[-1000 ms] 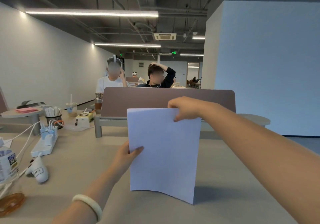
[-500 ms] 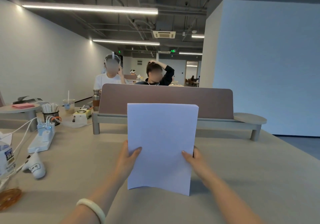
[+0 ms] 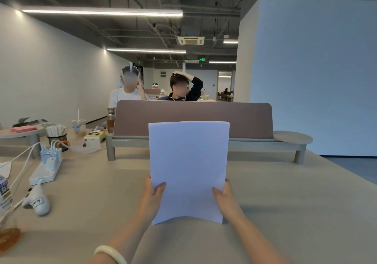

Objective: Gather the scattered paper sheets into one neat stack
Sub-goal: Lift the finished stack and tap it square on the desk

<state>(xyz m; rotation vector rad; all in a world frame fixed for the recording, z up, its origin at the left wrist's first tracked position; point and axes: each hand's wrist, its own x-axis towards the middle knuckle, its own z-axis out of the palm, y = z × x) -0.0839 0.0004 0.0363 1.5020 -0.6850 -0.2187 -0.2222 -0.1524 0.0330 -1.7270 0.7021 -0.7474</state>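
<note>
The paper stack point(image 3: 188, 168) stands upright in the middle of the view, right in front of the person, with its lower edge down on the pale surface point(image 3: 285, 202). The left hand point(image 3: 152, 199) grips the stack's left edge low down, with the thumb point(image 3: 160, 187) laid across the front face. The rest of its fingers are behind the sheets, hidden, so the edge is pinched between thumb and fingers. The right hand point(image 3: 226, 200) mirrors it on the right edge, its thumb point(image 3: 217, 191) on the front, and a bit of one finger shows past the edge behind. Both hands sit at about the same height, in the lower third of the sheets. The top edge looks level and squared and the sides line up. The bottom edge bows upward in the middle, between the two hands. A pale bracelet point(image 3: 111, 253) circles the left wrist.

Behind the stack, a brown divider panel point(image 3: 244, 119) runs across the surface on a grey frame, with a round shelf point(image 3: 292, 137) at its right end. Off to the left are a white power strip point(image 3: 46, 172) with plugs and cables, and a white pear-shaped device point(image 3: 37, 202) lying near it. Further back stand a dark pen holder point(image 3: 58, 135), a plastic cup point(image 3: 79, 126) with a straw, and a metal flask point(image 3: 110, 119) just beside the panel. Two people point(image 3: 179, 92) sit beyond the panel.
</note>
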